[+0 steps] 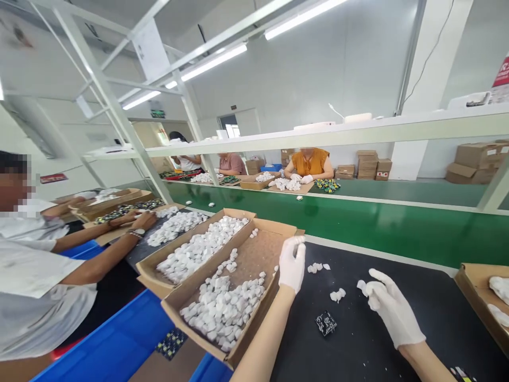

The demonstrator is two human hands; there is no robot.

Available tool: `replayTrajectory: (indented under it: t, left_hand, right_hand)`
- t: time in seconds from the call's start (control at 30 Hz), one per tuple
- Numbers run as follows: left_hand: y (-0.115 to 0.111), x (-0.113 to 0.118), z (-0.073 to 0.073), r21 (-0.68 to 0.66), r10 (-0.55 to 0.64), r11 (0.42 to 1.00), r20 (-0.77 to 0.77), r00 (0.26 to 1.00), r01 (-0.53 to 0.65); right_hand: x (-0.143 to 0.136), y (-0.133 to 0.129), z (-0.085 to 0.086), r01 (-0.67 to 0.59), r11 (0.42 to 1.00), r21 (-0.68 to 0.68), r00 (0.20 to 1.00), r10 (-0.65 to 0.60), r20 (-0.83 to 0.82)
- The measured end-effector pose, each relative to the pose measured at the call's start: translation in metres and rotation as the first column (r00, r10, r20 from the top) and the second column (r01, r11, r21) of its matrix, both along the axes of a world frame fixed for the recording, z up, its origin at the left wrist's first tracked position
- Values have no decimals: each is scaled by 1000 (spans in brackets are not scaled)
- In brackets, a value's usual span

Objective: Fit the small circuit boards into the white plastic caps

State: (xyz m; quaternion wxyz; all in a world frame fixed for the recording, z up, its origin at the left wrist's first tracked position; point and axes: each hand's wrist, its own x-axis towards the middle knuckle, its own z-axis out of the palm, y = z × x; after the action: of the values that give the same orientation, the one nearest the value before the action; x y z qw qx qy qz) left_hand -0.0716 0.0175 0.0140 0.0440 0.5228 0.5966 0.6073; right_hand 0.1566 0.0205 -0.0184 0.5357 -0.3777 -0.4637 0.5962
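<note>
My left hand [292, 263], in a white glove, is raised over the right edge of a cardboard box [234, 356]. Its fingers are curved with the thumb apart, and nothing shows between them. Many small white lumps [222, 307] lie in that box. My right hand [393, 310], also gloved, is above the black mat, its thumb and fingers closed at a small white lump [361, 287]; the index finger sticks out. Between my hands, other white lumps [338, 295] and a small black circuit board [326, 323] rest on the black mat [318, 355].
A second box [202, 246] of white lumps stands to the left, beside a seated co-worker [51, 276]. Ahead runs a green conveyor belt [358, 225] with people across it. Another box [477, 297] is at the right. A shelf [318, 139] spans overhead.
</note>
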Motion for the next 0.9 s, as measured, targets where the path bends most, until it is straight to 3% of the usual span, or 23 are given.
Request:
replayTrajectory:
  t: [0.07, 0.13, 0.2, 0.3, 0.4, 0.47, 0.53, 0.6, 0.67, 0.8, 0.9]
  left_hand:
    - [-33, 7, -1, -44, -141, 990, -93, 986, 137]
    - [-66, 16, -13, -259, -297, 938, -252, 921, 232]
    - [-89, 21, -31, -457, -326, 872, -274, 905, 175]
    - [-105, 20, -54, -573, -331, 811, -283, 900, 118]
    - [-103, 14, -60, -577, -290, 812, -263, 920, 90]
    - [-98, 12, -60, -559, -255, 821, -174, 951, 118]
    - [-92, 12, -58, -512, -234, 831, 34, 972, 218]
    - [-85, 13, -56, -425, -251, 832, 282, 926, 355]
    - [-75, 18, -50, -353, -283, 829, 405, 869, 434]
    - [-46, 38, -24, -159, -419, 823, 476, 773, 545]
    - [-23, 55, -5, -50, -500, 849, 248, 830, 526]
  right_hand:
    - [0, -1, 1, -21, 999, -30, 1000, 22, 14]
    - [1, 0, -1, -2, 998, -57, 998, 5, 56]
    - [1, 0, -3, 42, 996, -84, 992, -32, 121]
    - [-1, -1, -3, 95, 988, -118, 980, -72, 186]
    - [-4, -2, -1, 117, 991, -71, 982, -104, 160]
    - [-5, -2, 1, 61, 997, -45, 995, -57, 84]
    - [-5, -2, 4, -29, 998, -49, 999, 30, 25]
    - [-6, -3, 6, -82, 996, -23, 995, 84, 55]
    - [-8, -5, 7, -97, 995, 35, 987, 91, 135]
    - [-9, -7, 5, -51, 997, 55, 982, 39, 186]
    - [-6, -4, 2, 0, 1000, 21, 988, -3, 157]
